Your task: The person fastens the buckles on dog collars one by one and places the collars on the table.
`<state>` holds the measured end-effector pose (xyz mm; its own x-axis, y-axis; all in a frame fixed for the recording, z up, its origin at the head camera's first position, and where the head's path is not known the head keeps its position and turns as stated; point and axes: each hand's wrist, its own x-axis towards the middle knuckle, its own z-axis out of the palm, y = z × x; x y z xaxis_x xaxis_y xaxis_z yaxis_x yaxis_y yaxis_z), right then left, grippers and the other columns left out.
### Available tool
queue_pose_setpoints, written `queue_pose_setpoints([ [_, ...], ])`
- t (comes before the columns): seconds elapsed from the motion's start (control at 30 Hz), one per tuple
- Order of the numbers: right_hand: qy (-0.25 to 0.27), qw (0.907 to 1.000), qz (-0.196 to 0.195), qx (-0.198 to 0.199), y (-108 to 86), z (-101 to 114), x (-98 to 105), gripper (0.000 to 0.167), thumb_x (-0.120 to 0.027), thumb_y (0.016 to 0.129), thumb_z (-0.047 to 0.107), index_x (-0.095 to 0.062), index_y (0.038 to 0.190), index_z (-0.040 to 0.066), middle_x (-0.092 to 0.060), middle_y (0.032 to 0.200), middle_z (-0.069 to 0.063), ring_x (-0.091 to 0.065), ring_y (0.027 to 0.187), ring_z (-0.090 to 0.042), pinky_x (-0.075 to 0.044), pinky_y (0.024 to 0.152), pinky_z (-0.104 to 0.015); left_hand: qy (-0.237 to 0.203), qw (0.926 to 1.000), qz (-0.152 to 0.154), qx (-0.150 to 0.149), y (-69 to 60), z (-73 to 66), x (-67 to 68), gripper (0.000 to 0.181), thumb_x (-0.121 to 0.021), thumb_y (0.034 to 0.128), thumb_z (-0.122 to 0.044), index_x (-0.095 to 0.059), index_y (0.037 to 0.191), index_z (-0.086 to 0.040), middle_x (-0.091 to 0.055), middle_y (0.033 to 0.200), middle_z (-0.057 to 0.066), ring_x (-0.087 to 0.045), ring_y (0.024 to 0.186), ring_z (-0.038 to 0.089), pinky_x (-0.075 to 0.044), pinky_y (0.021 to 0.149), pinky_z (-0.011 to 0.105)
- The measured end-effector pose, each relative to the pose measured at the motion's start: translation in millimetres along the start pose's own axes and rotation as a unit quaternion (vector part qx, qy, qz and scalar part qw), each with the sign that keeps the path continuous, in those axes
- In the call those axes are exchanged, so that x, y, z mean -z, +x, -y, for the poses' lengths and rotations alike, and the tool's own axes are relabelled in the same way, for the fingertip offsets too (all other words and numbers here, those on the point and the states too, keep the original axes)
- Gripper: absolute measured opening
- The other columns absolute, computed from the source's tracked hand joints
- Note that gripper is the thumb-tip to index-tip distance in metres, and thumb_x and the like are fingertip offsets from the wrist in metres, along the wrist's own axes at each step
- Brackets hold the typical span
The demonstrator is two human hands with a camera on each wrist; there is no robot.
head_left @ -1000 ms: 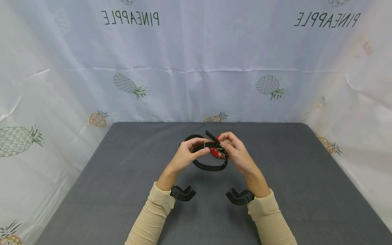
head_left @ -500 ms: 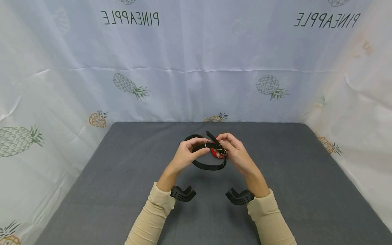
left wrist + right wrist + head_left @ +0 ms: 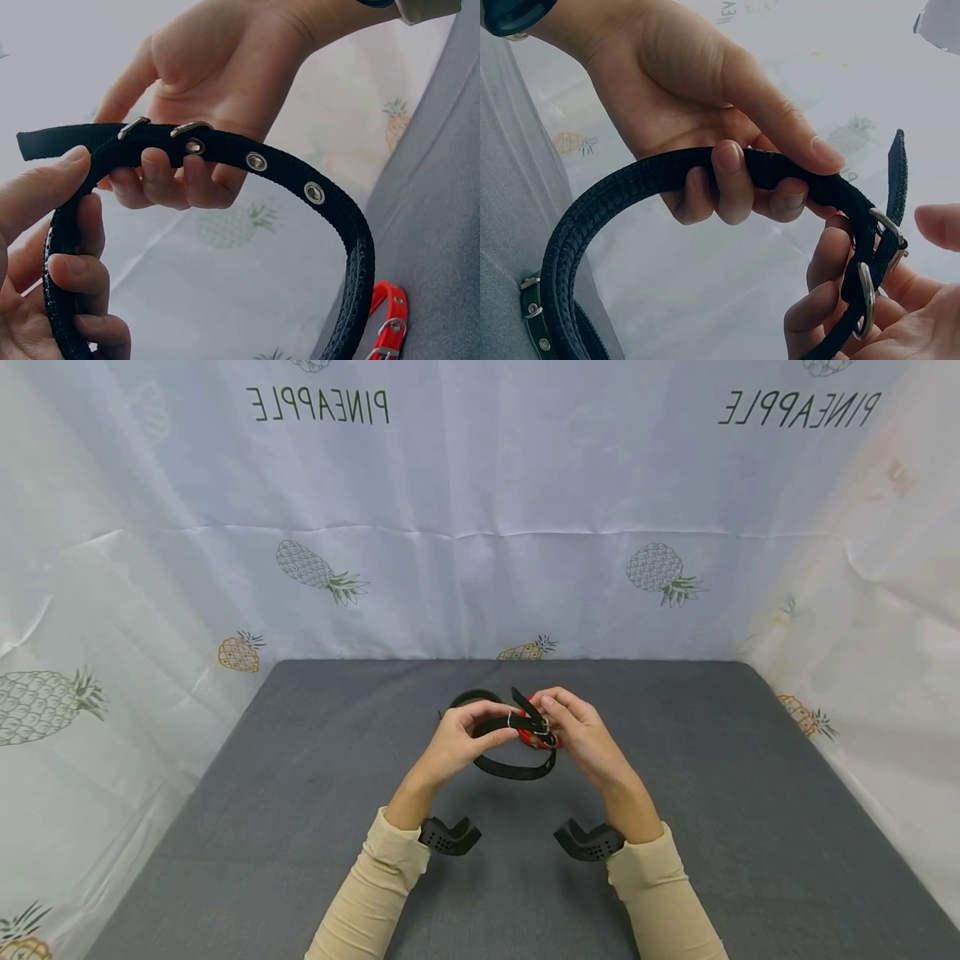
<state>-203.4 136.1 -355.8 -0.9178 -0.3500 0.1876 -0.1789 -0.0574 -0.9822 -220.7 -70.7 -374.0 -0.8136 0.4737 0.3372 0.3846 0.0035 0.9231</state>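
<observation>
A black collar (image 3: 513, 770) with a metal buckle (image 3: 889, 229), a ring (image 3: 865, 300) and metal eyelets hangs in a loop between both hands, above the table. My left hand (image 3: 450, 742) pinches its strap, thumb on one face and fingers curled round the other. My right hand (image 3: 588, 743) is at the buckle, its fingers hooked round the strap. The right thumb (image 3: 939, 227) stands apart from the strap in the right wrist view. The strap's free tip (image 3: 49, 142) sticks out past the buckle, and in the head view it points up.
On the grey table (image 3: 300, 827) behind my hands lie a red collar (image 3: 392, 307) and a dark green collar (image 3: 534, 319), both partly hidden. A white curtain (image 3: 480, 593) printed with pineapples encloses the table at the back and sides.
The strap's free tip has shifted slightly right and down. The right thumb has lifted a little from the strap by the buckle. Both hands otherwise stay almost in place, still holding the black collar.
</observation>
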Motion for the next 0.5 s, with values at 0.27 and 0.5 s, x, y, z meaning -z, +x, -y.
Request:
queue_pose_setpoints([
  [0.27,-0.021,0.9995,0.000,-0.025,0.3,0.2,-1.7,0.023,-0.042,0.104,0.032,-0.058,0.107,0.015,-0.065,0.091,0.012,-0.064,0.077,-0.007,-0.055,0.074,-0.024,0.017,0.9998,0.006,0.005,-0.5,1.4,0.3,0.034,-0.069,0.0890,-0.011,-0.063,0.120,0.002,-0.063,0.119,0.023,-0.062,0.098,-0.002,-0.054,0.088,0.022],
  [0.5,-0.053,0.9979,-0.002,-0.037,1.5,-0.1,-3.7,0.029,-0.043,0.104,0.030,-0.058,0.104,0.006,-0.060,0.092,0.008,-0.063,0.078,-0.009,-0.054,0.076,-0.027,0.032,0.9993,0.014,0.012,0.6,1.5,0.6,0.033,-0.069,0.0891,-0.011,-0.064,0.120,-0.002,-0.065,0.120,0.019,-0.063,0.099,-0.002,-0.054,0.087,0.021],
])
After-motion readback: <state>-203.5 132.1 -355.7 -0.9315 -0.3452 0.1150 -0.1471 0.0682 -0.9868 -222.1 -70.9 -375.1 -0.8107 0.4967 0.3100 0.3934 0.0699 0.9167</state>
